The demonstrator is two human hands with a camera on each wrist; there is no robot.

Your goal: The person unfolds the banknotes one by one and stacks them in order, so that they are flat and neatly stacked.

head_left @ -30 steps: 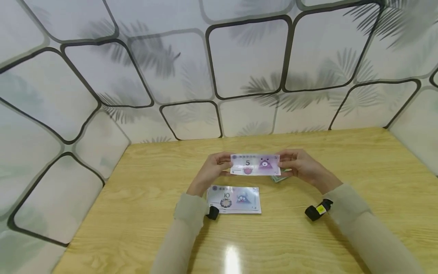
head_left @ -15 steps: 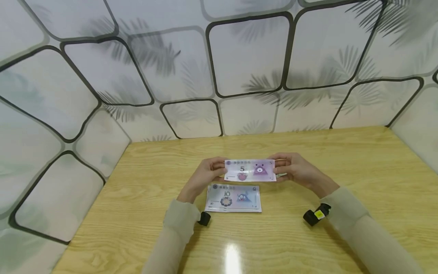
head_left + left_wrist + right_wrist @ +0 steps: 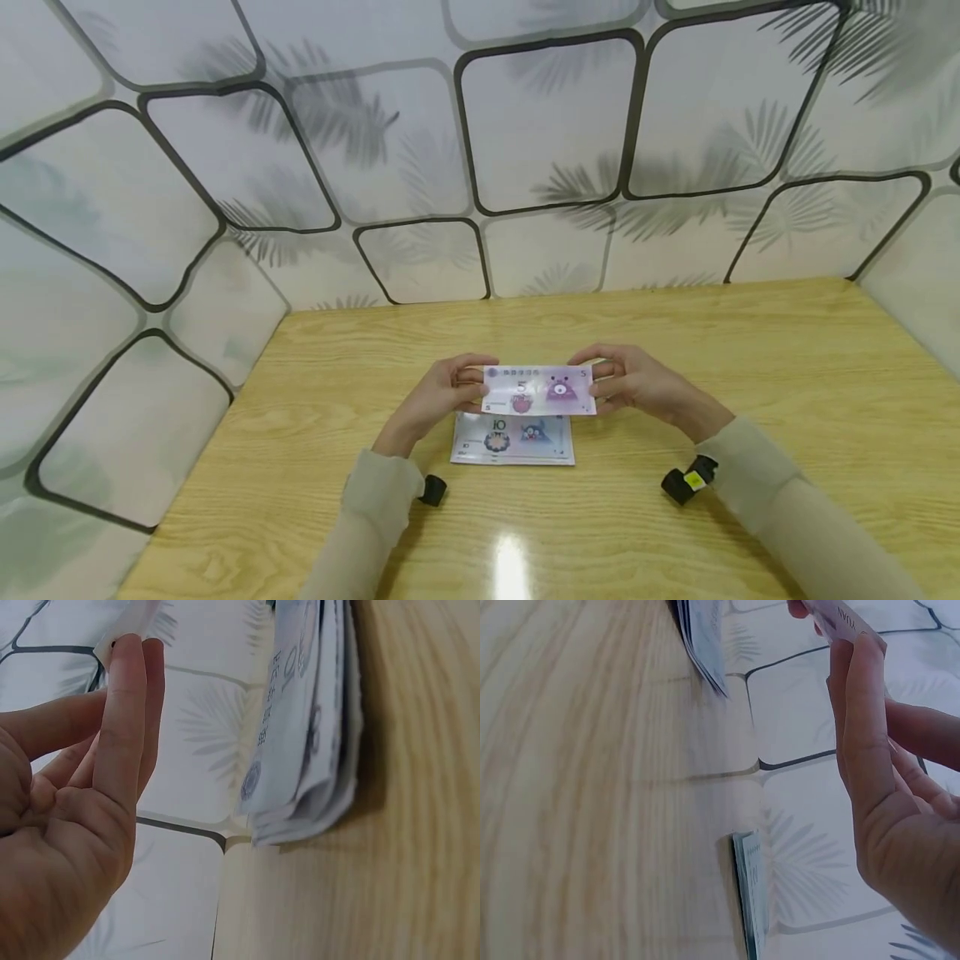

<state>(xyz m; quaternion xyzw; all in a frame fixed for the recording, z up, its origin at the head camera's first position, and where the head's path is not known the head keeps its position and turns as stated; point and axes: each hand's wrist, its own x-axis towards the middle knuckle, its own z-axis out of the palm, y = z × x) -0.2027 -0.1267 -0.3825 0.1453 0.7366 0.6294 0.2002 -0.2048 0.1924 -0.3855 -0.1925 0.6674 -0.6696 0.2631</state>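
Note:
A purple play banknote marked 5 [image 3: 537, 390] is stretched flat between both hands, its printed face toward the head camera. My left hand [image 3: 420, 404] pinches its left end between thumb and fingers. At the right end, my right hand [image 3: 656, 390] pinches it the same way. Below it in the head view lies a pile of blue-white notes marked 10 [image 3: 512, 450], whose top edge the purple note overlaps. The left wrist view shows this pile [image 3: 300, 742] as several layered notes with slightly curled ends, on the table beside the left hand.
A small stack of greenish notes [image 3: 750, 892] lies on the wooden table [image 3: 600, 533], seen in the right wrist view and hidden in the head view. Patterned walls [image 3: 547, 125] border the table at the back and sides. Black straps [image 3: 686, 482] hang at the wrists.
Both hands have brought the purple note toward the person and a little left, so it now overlaps the pile of 10 notes. The greenish stack behind it has become covered.

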